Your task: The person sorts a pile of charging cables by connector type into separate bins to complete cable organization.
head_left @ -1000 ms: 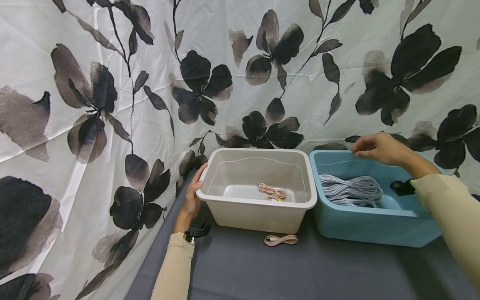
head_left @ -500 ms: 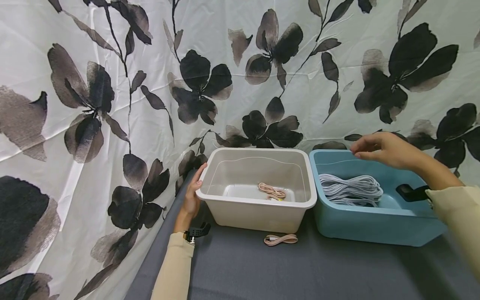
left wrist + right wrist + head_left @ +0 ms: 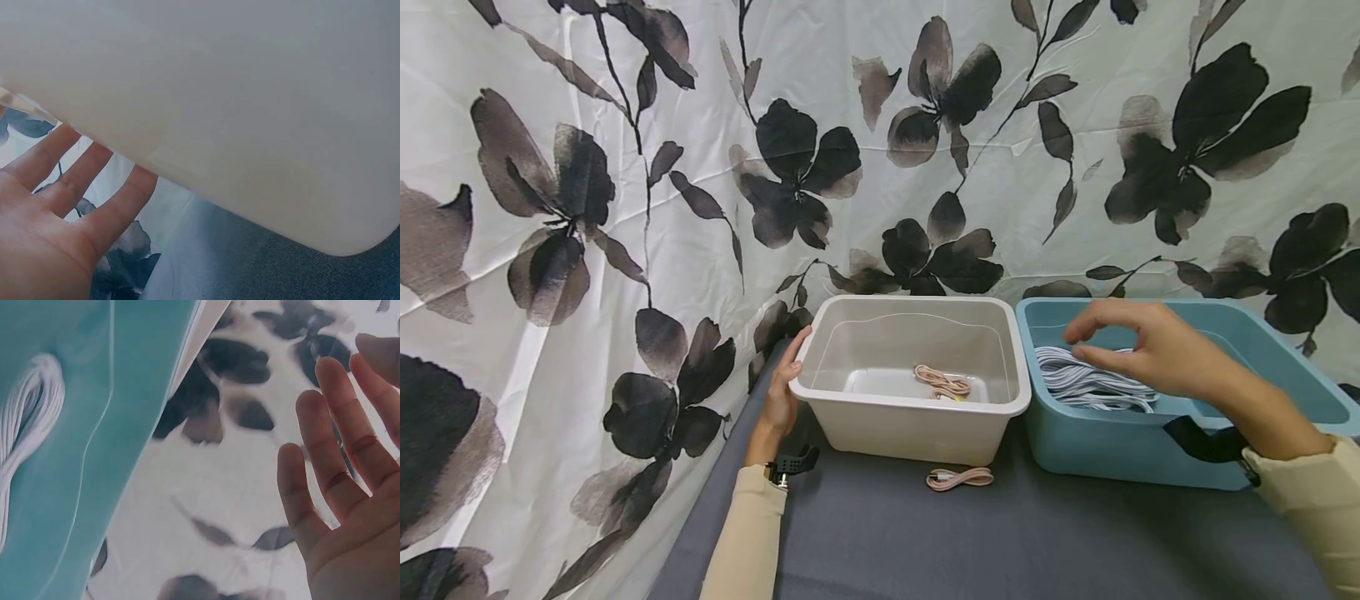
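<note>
My left hand [image 3: 780, 402] touches the left side of a beige plastic bin [image 3: 910, 429] with extended fingers. In the left wrist view the fingertips [image 3: 144, 178] meet the bin's edge. A coiled pinkish cable [image 3: 942, 380] lies inside this bin. To its right stands a blue plastic bin [image 3: 1105, 450] with a looped bundle of white cable [image 3: 1093, 385] in it. Over the blue bin hovers my right hand [image 3: 1157, 348], fingers loosely bent and holding nothing. The right wrist view shows its spread fingers [image 3: 337, 447] apart from the bin.
Another coiled pinkish cable [image 3: 959, 477] lies on the dark grey table [image 3: 1000, 542], in front of the beige bin. Behind and to the left hangs a white cloth [image 3: 820, 50] printed with dark flowers. The two bins stand side by side, nearly touching.
My right hand has moved from the back rim of the blue bin toward me and slightly left, over the white cable. The left hand stays on the beige bin.
</note>
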`<action>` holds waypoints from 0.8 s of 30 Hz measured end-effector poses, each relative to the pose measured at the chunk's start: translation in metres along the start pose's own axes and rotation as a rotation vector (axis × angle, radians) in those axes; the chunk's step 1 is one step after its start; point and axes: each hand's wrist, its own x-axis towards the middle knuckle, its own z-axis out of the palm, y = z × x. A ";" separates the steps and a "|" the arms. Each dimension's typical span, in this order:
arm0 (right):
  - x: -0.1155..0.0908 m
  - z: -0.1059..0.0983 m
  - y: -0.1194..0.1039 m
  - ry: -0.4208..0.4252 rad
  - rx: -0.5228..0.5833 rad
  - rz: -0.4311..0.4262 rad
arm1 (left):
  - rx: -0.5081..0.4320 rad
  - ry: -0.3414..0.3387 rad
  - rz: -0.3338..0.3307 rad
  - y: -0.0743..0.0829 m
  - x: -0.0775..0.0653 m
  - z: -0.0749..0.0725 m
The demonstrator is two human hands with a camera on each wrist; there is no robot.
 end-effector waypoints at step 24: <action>-0.029 0.087 -0.070 -0.015 0.354 -0.103 | -0.007 -0.014 0.001 -0.001 0.001 0.000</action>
